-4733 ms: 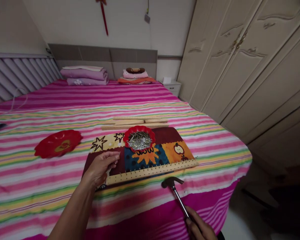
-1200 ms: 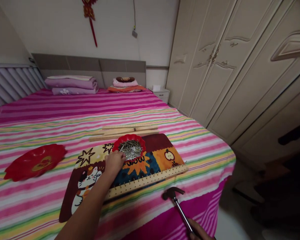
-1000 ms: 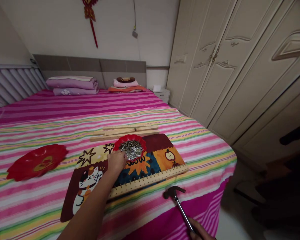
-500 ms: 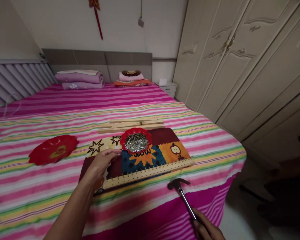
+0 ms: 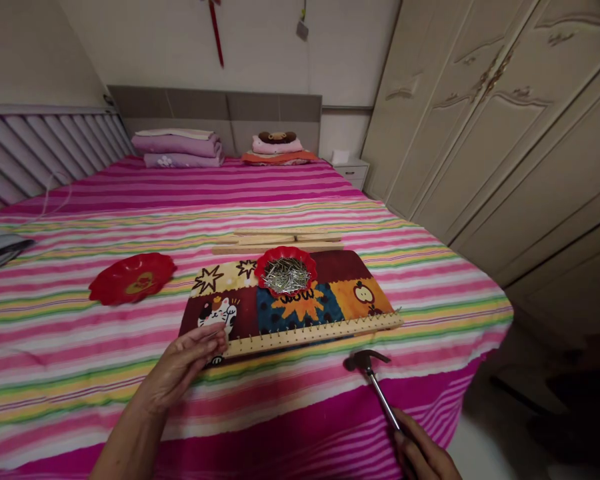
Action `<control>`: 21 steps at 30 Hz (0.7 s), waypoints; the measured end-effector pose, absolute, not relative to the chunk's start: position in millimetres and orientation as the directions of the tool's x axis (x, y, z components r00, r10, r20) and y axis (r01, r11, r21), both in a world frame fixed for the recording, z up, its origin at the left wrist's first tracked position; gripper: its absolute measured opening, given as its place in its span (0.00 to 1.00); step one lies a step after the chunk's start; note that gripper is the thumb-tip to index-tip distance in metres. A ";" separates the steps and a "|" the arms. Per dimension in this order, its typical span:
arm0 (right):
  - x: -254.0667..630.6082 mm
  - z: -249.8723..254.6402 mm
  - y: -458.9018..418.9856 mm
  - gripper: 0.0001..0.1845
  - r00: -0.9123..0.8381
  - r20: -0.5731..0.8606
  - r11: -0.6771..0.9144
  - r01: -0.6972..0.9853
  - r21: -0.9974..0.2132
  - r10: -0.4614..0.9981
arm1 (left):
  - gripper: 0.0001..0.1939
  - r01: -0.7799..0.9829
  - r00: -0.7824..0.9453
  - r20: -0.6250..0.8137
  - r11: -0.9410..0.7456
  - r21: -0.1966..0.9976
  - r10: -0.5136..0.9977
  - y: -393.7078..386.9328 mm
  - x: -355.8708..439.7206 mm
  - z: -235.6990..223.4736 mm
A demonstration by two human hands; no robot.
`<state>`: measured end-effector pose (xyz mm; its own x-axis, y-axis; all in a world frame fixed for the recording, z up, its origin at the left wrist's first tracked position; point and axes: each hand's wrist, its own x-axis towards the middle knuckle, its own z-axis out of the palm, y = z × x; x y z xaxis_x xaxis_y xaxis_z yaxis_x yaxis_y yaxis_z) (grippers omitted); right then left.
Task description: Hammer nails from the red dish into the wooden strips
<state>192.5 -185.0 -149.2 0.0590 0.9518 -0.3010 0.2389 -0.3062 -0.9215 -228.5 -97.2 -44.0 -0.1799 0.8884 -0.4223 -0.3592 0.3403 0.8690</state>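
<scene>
Left hand (image 5: 186, 363) was pinched closed, apparently on a slim metal nail (image 5: 212, 334), beside the left end of a pale, nail-studded wooden strip (image 5: 311, 335) along a multicoloured patterned mat's (image 5: 336, 268) near edge; right hand (image 5: 421, 450) clasped a black-headed, steel-shafted claw hammer (image 5: 380, 395). Nail-positioning seemed underway; the next move called for steadiness.
</scene>
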 end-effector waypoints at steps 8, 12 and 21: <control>190.3 -149.6 -186.2 0.29 0.077 -0.282 -0.292 0.242 -0.925 0.956 | 0.26 -0.048 -0.310 -0.324 0.326 0.944 0.894 -104.3 -231.0 -56.3; 190.5 -148.0 -186.0 0.29 0.078 -0.254 -0.266 0.264 -0.927 0.964 | 0.28 0.153 -0.324 -0.264 0.326 0.933 0.908 -100.7 -234.7 -68.7; 187.6 -152.5 -187.5 0.32 0.100 -0.276 -0.293 0.282 -0.913 0.956 | 0.24 0.463 -0.341 -0.132 0.289 0.838 0.931 -96.6 -232.3 -74.9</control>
